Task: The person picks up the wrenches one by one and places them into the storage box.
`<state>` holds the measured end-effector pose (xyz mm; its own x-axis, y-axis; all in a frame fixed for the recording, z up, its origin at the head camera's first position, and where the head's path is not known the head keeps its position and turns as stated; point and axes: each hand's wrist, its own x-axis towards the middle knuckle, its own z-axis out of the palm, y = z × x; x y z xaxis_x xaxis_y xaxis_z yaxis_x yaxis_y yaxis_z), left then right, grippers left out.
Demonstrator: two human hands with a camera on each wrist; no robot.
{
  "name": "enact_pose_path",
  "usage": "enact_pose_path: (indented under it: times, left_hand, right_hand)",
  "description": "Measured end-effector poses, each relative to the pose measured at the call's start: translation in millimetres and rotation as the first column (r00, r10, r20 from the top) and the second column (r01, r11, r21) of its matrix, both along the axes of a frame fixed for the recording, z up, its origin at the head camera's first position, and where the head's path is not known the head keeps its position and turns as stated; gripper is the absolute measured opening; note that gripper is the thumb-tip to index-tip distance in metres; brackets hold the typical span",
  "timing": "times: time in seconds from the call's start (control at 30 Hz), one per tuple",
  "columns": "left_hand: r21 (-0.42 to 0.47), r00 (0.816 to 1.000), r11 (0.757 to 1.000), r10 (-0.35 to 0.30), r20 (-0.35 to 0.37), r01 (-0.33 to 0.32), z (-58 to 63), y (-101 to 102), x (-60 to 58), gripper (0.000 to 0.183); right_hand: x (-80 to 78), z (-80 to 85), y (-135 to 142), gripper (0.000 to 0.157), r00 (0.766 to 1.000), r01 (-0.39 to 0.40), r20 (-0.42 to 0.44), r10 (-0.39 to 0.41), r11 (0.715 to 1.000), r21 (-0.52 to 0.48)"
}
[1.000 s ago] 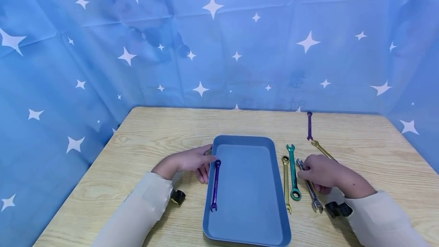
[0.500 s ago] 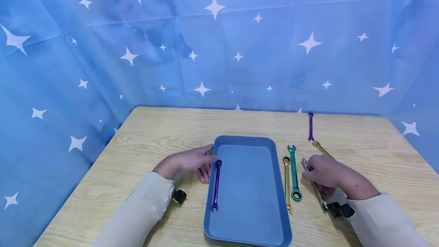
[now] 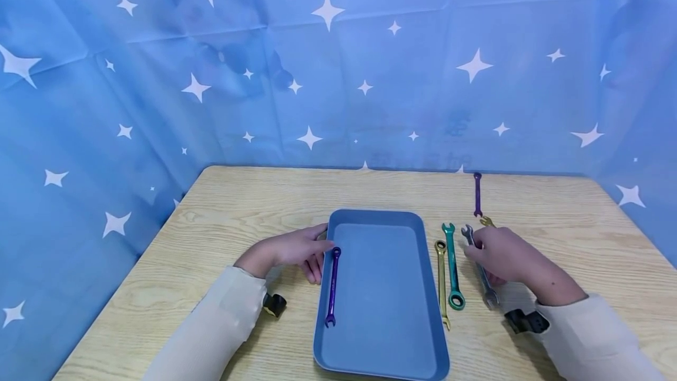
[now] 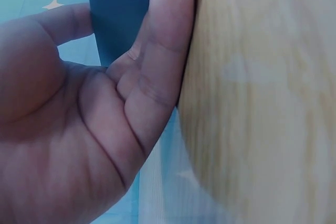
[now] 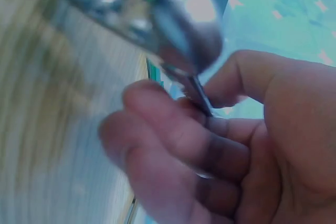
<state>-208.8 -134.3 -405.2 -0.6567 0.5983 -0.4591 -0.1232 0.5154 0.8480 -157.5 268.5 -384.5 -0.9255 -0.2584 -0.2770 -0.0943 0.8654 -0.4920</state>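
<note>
My left hand holds the left wall of the blue tray, thumb over the rim and fingers outside it. The left wrist view shows the tray wall between thumb and fingers. A purple wrench lies inside the tray along that wall. To the tray's right, my right hand pinches a silver wrench between thumb and fingers. In the right wrist view the silver wrench is blurred and looms close; whether a second silver one is held with it, I cannot tell.
Beside the tray's right wall lie a gold wrench and a green wrench. Farther back is another purple wrench, with a second gold wrench partly covered by my right hand. A blue star-printed curtain hangs behind the wooden table.
My right hand has shifted slightly away from me and the silver wrench has moved with it, right of the green wrench. The left hand and tray stay in place.
</note>
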Motion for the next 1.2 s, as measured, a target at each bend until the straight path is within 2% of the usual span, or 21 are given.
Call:
enact_pose_path:
  times: [0.13, 0.33, 0.53, 0.73, 0.93, 1.2]
  left_hand:
    - [0.006, 1.000, 1.000, -0.001, -0.001, 0.001, -0.4, -0.4, -0.3, 0.072]
    - [0.011, 1.000, 1.000, -0.007, -0.001, 0.007, -1.0, -0.6, -0.8, 0.071]
    - [0.009, 1.000, 1.000, -0.003, 0.008, 0.003, -0.6, 0.5, -0.9, 0.071]
    - [0.007, 1.000, 1.000, 0.005, 0.008, -0.005, -2.2, -0.3, -1.5, 0.074]
    - [0.001, 1.000, 1.000, 0.009, 0.009, -0.009, -3.2, -0.3, -1.9, 0.075]
    - [-0.001, 1.000, 1.000, 0.000, 0.002, 0.000, -3.3, 0.2, -2.0, 0.073]
  right_hand:
    - [-1.7, 2.6, -1.7, 0.025, 1.000, 0.014, -0.011, -0.015, 0.999, -0.033]
    - [-2.1, 7.0, -6.2, 0.023, 0.999, 0.042, -0.018, -0.045, 0.987, -0.153]
    - [-1.6, 12.9, -8.8, 0.023, 0.996, 0.088, 0.016, -0.087, 0.946, -0.312]
    - [-0.5, 16.8, -11.2, 0.029, 0.993, 0.100, -0.007, -0.114, 0.899, -0.425]
    - [2.0, 20.8, -15.1, 0.031, 0.987, 0.127, -0.023, -0.160, 0.858, -0.497]
    - [9.0, 26.5, -25.1, 0.034, 0.987, 0.133, -0.007, -0.163, 0.829, -0.544]
